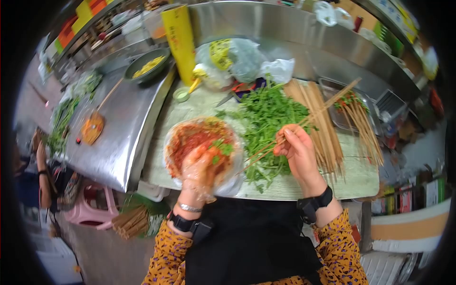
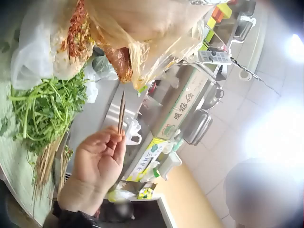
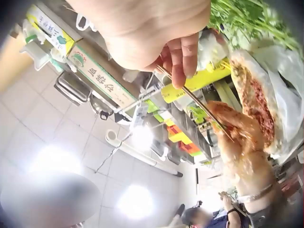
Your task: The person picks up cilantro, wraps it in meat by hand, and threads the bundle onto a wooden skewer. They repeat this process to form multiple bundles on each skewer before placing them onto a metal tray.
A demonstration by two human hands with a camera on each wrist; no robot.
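My left hand [image 1: 197, 166], in a clear plastic glove smeared with red sauce, is over a plastic-lined bowl [image 1: 170, 159] of chunky red mix. Small green leaves [image 1: 221, 147] show beside its fingers. The undersides of those fingers are hidden, so I cannot tell if they grip anything. To the right, my bare right hand [image 1: 297, 145] pinches thin bamboo skewers [image 3: 199, 102] between thumb and fingers. Their ends slant toward the gloved hand [image 3: 237, 128]. Below the right hand lies a heap of leafy green herbs [image 1: 270, 111].
Bare skewers [image 1: 320, 128] lie in a pile at the right, near a metal tray [image 1: 327, 88] of filled ones. A yellow box [image 1: 179, 45] and plastic bags [image 1: 237, 57] stand behind. Leftward are a steel counter [image 1: 128, 104], a dark bowl [image 1: 135, 64] and another person's arm [image 1: 43, 178].
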